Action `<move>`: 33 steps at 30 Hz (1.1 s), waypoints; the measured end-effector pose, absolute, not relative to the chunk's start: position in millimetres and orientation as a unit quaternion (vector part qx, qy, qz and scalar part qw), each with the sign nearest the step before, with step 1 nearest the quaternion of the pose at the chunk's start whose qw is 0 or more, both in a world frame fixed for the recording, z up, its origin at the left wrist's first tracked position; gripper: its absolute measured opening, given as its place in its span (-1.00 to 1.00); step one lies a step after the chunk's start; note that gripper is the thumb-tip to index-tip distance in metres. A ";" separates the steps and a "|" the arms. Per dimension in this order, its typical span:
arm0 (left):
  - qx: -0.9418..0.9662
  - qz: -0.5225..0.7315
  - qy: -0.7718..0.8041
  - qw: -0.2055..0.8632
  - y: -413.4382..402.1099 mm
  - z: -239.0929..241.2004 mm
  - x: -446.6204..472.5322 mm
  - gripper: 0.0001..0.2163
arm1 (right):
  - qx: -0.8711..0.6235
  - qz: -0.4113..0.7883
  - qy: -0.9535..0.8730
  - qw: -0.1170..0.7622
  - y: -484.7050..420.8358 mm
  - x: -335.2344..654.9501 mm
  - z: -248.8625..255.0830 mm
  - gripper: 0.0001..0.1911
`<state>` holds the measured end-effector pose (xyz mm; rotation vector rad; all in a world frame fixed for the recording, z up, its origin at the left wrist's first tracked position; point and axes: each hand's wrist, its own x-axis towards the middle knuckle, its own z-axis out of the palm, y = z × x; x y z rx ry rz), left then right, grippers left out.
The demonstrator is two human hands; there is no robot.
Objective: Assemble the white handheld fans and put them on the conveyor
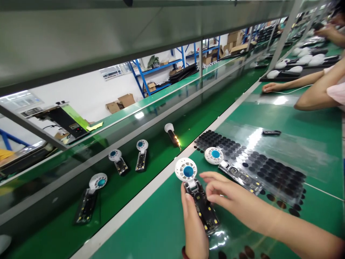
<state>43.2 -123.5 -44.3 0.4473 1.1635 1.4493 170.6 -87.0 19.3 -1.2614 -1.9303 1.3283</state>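
Observation:
My left hand (pixel 194 219) is wrapped round a handheld device with a white vented round head, a blue disc at its centre and a black body (pixel 205 208) with small yellow-white LEDs. It is tilted, head away from me. At the right edge of its body is my right hand (pixel 222 190), thumb and a finger curled together, another finger stretched toward the head. Whatever lies between those fingertips is too small to make out. Just beyond, a similar device (pixel 238 174) lies beside a clear sheet of round black stickers (pixel 272 174).
Several similar devices lie on the green conveyor belt (pixel 121 190), one with lit lamps (pixel 172 136). A pale rail (pixel 140 190) edges the belt. A small black part (pixel 271 132) lies on the bench. Another person's hand (pixel 272 87) rests farther right, and a metal shelf (pixel 107 39) hangs overhead.

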 end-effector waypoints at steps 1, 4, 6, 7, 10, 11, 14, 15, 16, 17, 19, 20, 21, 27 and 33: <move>0.189 0.614 0.496 0.585 -123.3 -45.9 42.9 -0.54 | -0.476 0.476 -0.703 0.227 -82.8 164.9 22.6 -0.83; 0.170 0.597 0.505 0.599 -122.1 -50.6 42.3 -0.45 | -0.480 0.448 -0.728 0.195 -78.0 151.5 30.9 -0.82; 0.164 0.590 0.517 0.598 -121.2 -52.6 42.5 -0.42 | -0.480 0.424 -0.748 0.176 -78.4 147.3 33.9 -0.80; 0.163 0.590 0.524 0.592 -120.8 -53.2 42.8 -0.41 | -0.484 0.413 -0.753 0.167 -78.9 146.5 34.6 -0.80; 0.167 0.597 0.537 0.572 -119.7 -52.9 44.5 -0.43 | -0.492 0.393 -0.763 0.145 -78.8 146.2 35.3 -0.80; 0.168 0.598 0.539 0.568 -119.4 -52.3 45.1 -0.44 | -0.492 0.391 -0.765 0.143 -78.2 146.1 35.5 -0.80; 0.161 0.601 0.542 0.565 -118.4 -49.6 46.5 -0.47 | -0.492 0.390 -0.766 0.139 -76.0 144.9 36.8 -0.80; 0.159 0.604 0.540 0.564 -118.1 -48.7 46.7 -0.47 | -0.493 0.391 -0.765 0.136 -75.5 144.3 37.2 -0.80; 0.155 0.607 0.537 0.565 -117.9 -48.1 46.7 -0.48 | -0.494 0.391 -0.765 0.132 -75.1 143.8 37.5 -0.80; 0.152 0.607 0.534 0.569 -117.7 -47.8 46.6 -0.48 | -0.495 0.389 -0.766 0.129 -74.9 143.3 37.6 -0.80; 0.142 0.600 0.537 0.576 -117.5 -48.8 46.1 -0.47 | -0.494 0.385 -0.769 0.127 -74.8 142.6 36.7 -0.80; 0.138 0.597 0.540 0.578 -117.4 -50.0 45.7 -0.47 | -0.494 0.384 -0.770 0.127 -74.9 142.3 35.9 -0.81; 0.135 0.595 0.541 0.578 -117.4 -51.4 45.4 -0.46 | -0.494 0.383 -0.770 0.128 -74.9 142.1 34.7 -0.81; 0.117 0.604 0.527 0.586 -117.3 -47.9 45.3 -0.52 | -0.501 0.396 -0.752 0.163 -75.6 141.9 23.6 -0.82; 0.095 0.604 0.494 0.618 -119.2 -33.7 45.5 -0.54 | -0.486 0.442 -0.710 0.253 -82.3 144.0 15.2 -0.84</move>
